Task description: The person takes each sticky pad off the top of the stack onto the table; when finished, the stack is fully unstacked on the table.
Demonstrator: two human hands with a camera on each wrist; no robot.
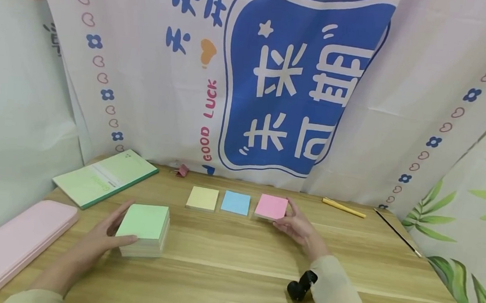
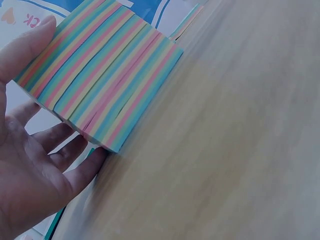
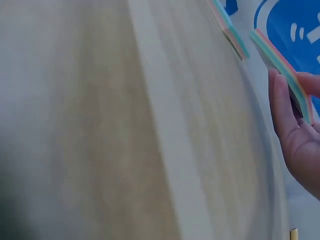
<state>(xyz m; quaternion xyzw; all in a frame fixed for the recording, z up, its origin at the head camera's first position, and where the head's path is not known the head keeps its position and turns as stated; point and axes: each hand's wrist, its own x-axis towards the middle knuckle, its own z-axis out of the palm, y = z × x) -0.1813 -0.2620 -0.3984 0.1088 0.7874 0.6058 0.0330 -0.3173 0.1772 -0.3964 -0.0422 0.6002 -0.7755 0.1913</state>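
On the left of the table, my left hand (image 1: 101, 238) grips a tall stack of sticky notes (image 1: 145, 222) with a green top sheet. Its thumb lies at the near side and the fingers are behind. From the left wrist, the stack's side (image 2: 105, 75) shows many coloured stripes. My right hand (image 1: 299, 225) pinches a thin pink-topped sticky note pad (image 1: 271, 206) by its right edge. In the right wrist view this pad (image 3: 285, 70) appears tilted, with striped layers. A blue pad (image 1: 235, 203) and a yellow pad (image 1: 202, 198) lie in a row to its left.
A green notebook (image 1: 105, 177) and a pink case (image 1: 17, 243) lie at the left. Along the back are a small red binder clip (image 1: 182, 170) and a yellow pen (image 1: 344, 207). A thin dark stick (image 1: 397, 232) lies at the right. A printed curtain (image 1: 179, 94) hangs behind the table.
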